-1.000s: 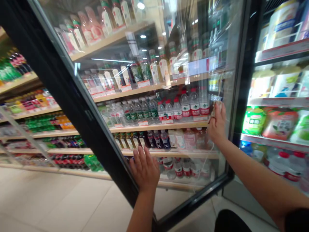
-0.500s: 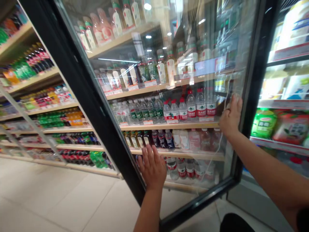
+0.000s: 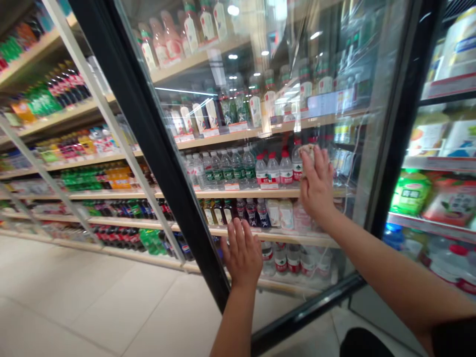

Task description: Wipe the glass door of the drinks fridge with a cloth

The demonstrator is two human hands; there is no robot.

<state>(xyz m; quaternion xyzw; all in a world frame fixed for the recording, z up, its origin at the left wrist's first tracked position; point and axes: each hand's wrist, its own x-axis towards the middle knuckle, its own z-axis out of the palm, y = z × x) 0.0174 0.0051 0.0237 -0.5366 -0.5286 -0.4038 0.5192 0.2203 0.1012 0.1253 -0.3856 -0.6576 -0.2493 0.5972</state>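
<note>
While the left hand (image 3: 243, 253) lies low against the glass door (image 3: 334, 69), its fingers (image 3: 238, 233) are spread and released, flat on the pane just beside the black door frame (image 3: 148, 129). Up and to the right, the right hand (image 3: 317, 186) is on the same pane, fingers (image 3: 323, 161) bent over a pale wad (image 3: 308, 151) and grasping it against the glass; cloth or paper, I cannot tell. That wad sits at mid-height on the door, well apart from the left hand.

Through the glass, shelves show — red-capped water bottles (image 3: 273, 171) in a row just left of the wad, with green-labelled bottles (image 3: 223, 168) beside them. Pale pink bottles (image 3: 286, 213) stand one shelf below. Left of the frame, dark cola bottles (image 3: 111, 238) line a low shelf above the tiled floor (image 3: 74, 307). On the far right, a green pouch (image 3: 409, 193) rests on a cooler shelf (image 3: 427, 223).
</note>
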